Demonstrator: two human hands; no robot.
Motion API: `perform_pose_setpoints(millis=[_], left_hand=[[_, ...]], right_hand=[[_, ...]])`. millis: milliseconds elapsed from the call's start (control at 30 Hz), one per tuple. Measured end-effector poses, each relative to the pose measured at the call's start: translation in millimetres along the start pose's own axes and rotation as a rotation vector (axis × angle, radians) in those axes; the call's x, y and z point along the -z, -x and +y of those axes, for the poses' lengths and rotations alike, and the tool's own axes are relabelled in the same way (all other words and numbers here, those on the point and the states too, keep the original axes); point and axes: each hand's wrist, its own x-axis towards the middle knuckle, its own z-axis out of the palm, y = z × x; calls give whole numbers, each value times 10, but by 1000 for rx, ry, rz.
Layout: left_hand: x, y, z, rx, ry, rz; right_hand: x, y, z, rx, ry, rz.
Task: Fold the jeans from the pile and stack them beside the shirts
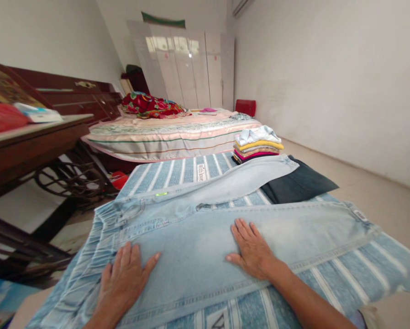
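A pair of light blue jeans point(198, 246) lies spread across a blue and white striped cloth point(150, 178), its gathered waistband point(104, 228) on the left and its legs reaching right. My left hand point(124, 276) rests flat on the denim near the waistband, thumb stretched out. Farther right, my right hand point(251, 251) presses on the nearer leg with its fingers spread. Neither hand grips anything. The far leg overlaps a folded dark garment point(299, 183) beyond the jeans.
Behind the jeans stands a stack of folded clothes point(258, 145). Farther back is a bed point(177, 141) with a red floral quilt point(150, 106). A wooden table with an iron wheel point(68, 178) is at the left. A red box point(245, 107) sits by the wall.
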Motion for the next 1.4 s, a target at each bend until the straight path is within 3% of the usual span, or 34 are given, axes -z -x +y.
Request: perform_pose_setpoints(millis=[100,200,267,333,433,467,567,733,1000,1100,1233,1400], left_hand=[[88,17,57,61,-74,-43],[253,21,320,13,-94,1],[369,-13,659,-152,-41,41],[449,-86,1103,-418,107,20],[440,-249,1787,-824,356,-113],[401,-307,1973,-911,409,-145],[226,-453,2311,-960,428,-162],[19,-506,2353,-938,338,-104],[-2,-458,2336,-931,293,-14],[81,-372,2460,-912,303,16],[177,-239,2741,-1128,374,-13],[58,-230,2892,-1112,378,-28]], right_hand=[[-31,42,44,-5,1,-14],[-48,31,43,-12,1,-7],[-53,24,38,-9,1,-3],[-59,26,35,-2,3,5],[-79,45,30,-8,9,20],[-87,56,26,-18,10,24],[-111,96,14,-60,9,34],[-142,182,46,-126,38,61],[-282,443,326,-243,272,272],[-264,446,397,-271,339,351],[-209,360,483,-270,362,331],[-279,509,652,-295,382,329]])
